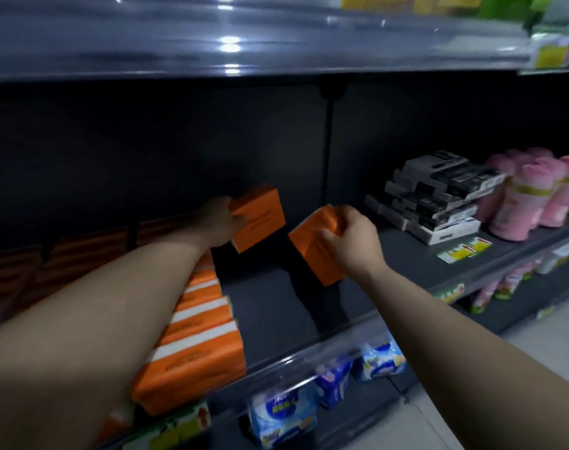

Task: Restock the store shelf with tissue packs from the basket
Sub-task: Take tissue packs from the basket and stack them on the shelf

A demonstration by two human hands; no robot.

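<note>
While my left hand (223, 219) is gripping an orange plastic-wrapped tissue pack (260, 216), my right hand (351, 240) is clutching a second orange pack (312, 254) at four o'clock.

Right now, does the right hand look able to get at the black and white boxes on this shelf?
Probably not yet: the right hand grips an orange pack. Otherwise the bare shelf between it and the boxes leaves the way free.

At frame centre the left hand (223, 219) grips an orange tissue pack (260, 219) above the dark shelf (270, 306). The right hand (354, 241) holds a second orange pack (309, 254) just beside it. A row of orange packs (198, 336) lines the shelf at lower left.
</note>
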